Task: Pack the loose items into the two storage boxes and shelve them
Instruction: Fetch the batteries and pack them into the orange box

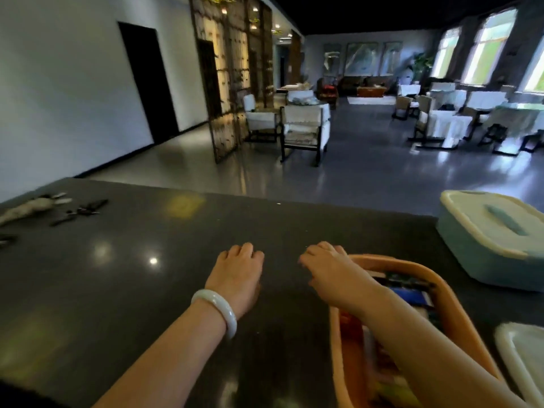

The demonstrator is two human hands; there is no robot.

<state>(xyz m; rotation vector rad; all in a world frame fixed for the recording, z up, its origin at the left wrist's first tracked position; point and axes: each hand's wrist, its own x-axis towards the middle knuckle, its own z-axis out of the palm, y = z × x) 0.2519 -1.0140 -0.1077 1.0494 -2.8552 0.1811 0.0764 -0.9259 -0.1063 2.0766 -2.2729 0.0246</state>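
- The left hand [239, 267], a pale jade-like bangle [216, 310] on its wrist, hangs over the dark polished stone countertop [147, 275] with fingers curled under and nothing in them.
- The right hand [326, 267] reaches across the far rim of the open orange plastic storage box [468, 325]; its fingers are bent downward, but whether they grip the rim or only hover I cannot tell. I judge it is placed to steady or shift the box.
- Two boxes are in view: the orange one, already holding packed items, a blue one among them, and a pale teal plastic storage box [482, 254] with its cream lid on, at the right edge.
- One loose cream lid [524, 357] lies just beside the orange box, probably its own.
- A few small loose items [59, 209], blurred, lie at the far left, well apart from both boxes, not yet packed.
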